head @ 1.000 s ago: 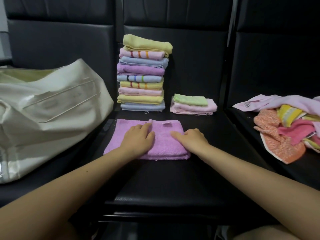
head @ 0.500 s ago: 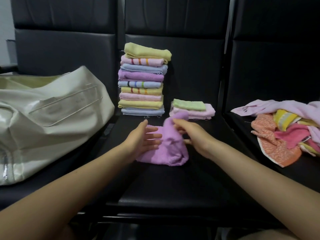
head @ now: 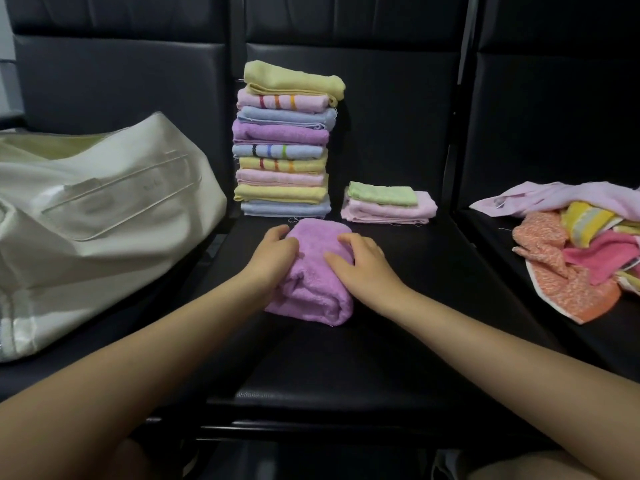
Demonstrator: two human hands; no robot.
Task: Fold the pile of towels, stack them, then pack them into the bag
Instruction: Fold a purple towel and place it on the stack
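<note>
Where the purple towel (head: 311, 282) lies folded on the middle black seat (head: 346, 368), we rest both hands on it. Our left hand (head: 273, 258) covers its left side with the fingers bent over the far edge, and our right hand (head: 363, 265) lies on its right side with the fingers curved down on the cloth. Whether the fingers really pinch the fabric or only press it, we cannot tell, because the fingertips sink in the pile; they seem to hold it.

Behind the towel, against the backrest (head: 381, 116), stands the tall stack of folded towels (head: 285, 140), and just beside it on the right a low stack (head: 388, 202) with a green towel on top of pink ones. How many pieces the low stack has is hard to make out.

On the left seat sits the cream bag (head: 97, 220); its left part is cut off by the frame edge and its opening is not visible. On the right seat lies the unfolded pile (head: 575, 251) in pink, orange and yellow, also cut off at the edge.

All three seats are of dark, slightly shiny material, and the light is dim. At the top left a pale strip of wall (head: 5, 46) shows.
</note>
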